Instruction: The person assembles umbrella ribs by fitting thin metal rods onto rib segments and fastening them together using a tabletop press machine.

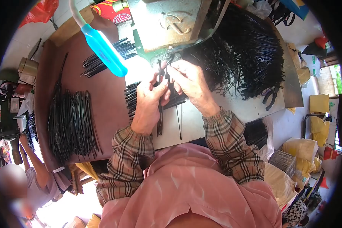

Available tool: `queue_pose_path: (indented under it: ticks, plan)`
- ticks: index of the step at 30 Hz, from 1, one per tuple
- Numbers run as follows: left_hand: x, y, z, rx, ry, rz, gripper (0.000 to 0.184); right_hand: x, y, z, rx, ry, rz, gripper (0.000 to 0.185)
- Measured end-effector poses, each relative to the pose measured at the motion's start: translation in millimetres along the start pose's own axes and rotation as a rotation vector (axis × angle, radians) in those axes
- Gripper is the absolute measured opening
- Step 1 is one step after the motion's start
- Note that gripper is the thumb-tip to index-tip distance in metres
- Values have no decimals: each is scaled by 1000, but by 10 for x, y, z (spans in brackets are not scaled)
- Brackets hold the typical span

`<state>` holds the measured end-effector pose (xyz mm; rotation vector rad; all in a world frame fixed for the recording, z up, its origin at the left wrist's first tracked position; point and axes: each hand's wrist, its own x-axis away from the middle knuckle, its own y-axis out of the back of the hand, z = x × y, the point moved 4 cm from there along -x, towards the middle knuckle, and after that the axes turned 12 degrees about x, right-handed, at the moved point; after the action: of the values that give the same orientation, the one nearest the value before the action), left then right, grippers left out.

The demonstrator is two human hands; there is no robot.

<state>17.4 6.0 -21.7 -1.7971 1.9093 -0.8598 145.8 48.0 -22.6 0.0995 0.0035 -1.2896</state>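
My left hand [151,93] is closed around a few thin black rods [160,121] that hang down toward the table's front edge. Close beside it, my right hand [192,81] pinches another slim black rod [178,117], whose lower end points toward me. Both hands meet just below a metal machine [171,38] with small round rollers [167,57] at its front. What exactly the rods are is too small to tell. Under and beside my left wrist lies a stack of similar black rods [131,99].
A blue lamp [104,49] shines over the machine from the left. Bundles of black rods [74,125] lie on the brown left side. A large black pile [254,57] covers the right, with black-handled pliers [269,98] beside it. Another person [41,182] is at lower left.
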Motion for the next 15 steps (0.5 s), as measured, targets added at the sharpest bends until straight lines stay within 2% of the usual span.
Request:
queue_pose_path:
  ticks: [9,15]
  plan:
    - [-39,-107,-9,-9,-77,-61,47,-88,15,-1,-128,-35,15,17]
    - [-167,-61,5,44,-124,-25,48,-182,16,-4,-227,6,12,18]
